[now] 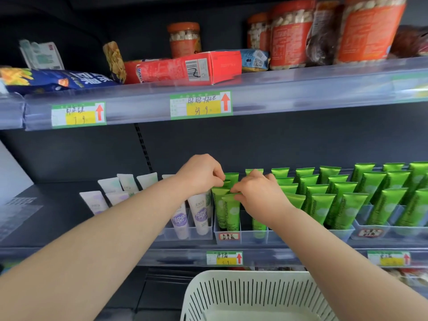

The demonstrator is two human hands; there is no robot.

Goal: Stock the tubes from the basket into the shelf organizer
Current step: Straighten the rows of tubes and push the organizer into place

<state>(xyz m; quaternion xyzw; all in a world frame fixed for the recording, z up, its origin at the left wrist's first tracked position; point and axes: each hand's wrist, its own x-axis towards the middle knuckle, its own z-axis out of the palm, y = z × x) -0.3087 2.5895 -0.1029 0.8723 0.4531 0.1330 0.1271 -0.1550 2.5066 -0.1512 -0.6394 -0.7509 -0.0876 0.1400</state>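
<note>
Tubes (pixel 231 212) mostly sit upright in the organizer (pixel 245 237), left hand (pixel 201 173) and right hand (pixel 260 193) both pinching green tops in its left slot, near basket (pixel 231 274) looks empty, so nearly done I reckon.

My right hand (pixel 259 193) covers the tops of several green tubes (pixel 231 212), and my left forearm (pixel 129 228) hides part of the white tubes (pixel 201 214). The bottom edge cuts off the basket (pixel 254 295). The tall jars (pixel 370 28) run past the top edge. The handwriting on the price tags (pixel 201 104) is too blurred to read.
</note>
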